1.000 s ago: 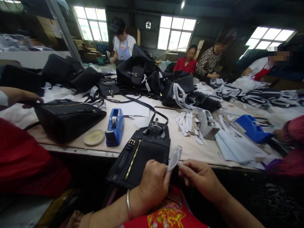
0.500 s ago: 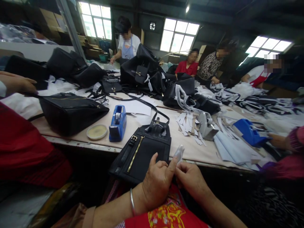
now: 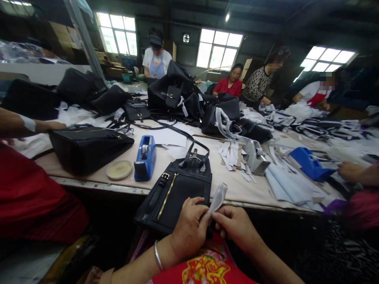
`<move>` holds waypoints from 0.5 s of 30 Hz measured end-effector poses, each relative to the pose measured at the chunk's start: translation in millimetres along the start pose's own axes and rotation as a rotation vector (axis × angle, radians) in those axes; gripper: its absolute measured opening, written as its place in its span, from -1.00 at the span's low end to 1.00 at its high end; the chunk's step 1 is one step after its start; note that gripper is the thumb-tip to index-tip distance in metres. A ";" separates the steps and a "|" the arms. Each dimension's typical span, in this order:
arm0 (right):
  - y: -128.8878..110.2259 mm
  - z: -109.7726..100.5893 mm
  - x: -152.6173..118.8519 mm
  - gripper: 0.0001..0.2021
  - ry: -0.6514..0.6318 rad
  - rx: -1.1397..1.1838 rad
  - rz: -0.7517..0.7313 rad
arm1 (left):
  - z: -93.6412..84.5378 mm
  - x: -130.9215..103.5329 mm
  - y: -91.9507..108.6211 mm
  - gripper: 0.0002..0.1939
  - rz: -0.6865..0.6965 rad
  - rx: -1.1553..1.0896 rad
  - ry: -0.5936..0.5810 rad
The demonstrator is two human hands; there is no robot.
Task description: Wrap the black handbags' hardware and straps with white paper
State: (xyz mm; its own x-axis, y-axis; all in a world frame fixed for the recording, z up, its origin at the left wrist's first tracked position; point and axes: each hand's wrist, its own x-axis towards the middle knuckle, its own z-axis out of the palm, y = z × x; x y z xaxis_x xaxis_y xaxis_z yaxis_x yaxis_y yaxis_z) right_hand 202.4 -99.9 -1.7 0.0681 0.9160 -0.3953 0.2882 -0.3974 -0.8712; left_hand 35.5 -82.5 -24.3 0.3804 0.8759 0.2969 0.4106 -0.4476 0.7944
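Note:
A strip with a white wrapping stands up between my two hands, its free end pointing up. My left hand, with a silver bangle at the wrist, pinches its lower part between thumb and fingers. Close against it on the right, my right hand grips the same strip near its base. Behind the hands a black backpack with a gold zipper and a buckle leans over the table's front edge. Its lower right part is hidden by my left hand.
A blue tape dispenser and a round dish stand left of the backpack. Further right are paper strips, a grey dispenser and another blue dispenser. A co-worker's hand is by a black bag.
My left index finger has come down from its raised position, and more of the wrapped strip shows. The co-worker's hand on the left has moved right to the black bag.

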 end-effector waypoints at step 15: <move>13.5 -3.2 8.5 -0.65 -0.266 0.326 -0.321 | -19.0 5.7 8.6 -0.85 -0.213 -0.250 -0.214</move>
State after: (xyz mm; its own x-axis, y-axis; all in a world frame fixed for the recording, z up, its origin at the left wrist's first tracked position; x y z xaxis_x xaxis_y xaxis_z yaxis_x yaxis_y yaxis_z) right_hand 209.8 -97.3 -15.8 -0.2317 0.9658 -0.1166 -0.0607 -0.1339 -0.9891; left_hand 25.4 -77.9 -5.7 0.4833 0.8753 0.0149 0.2949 -0.1788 0.9387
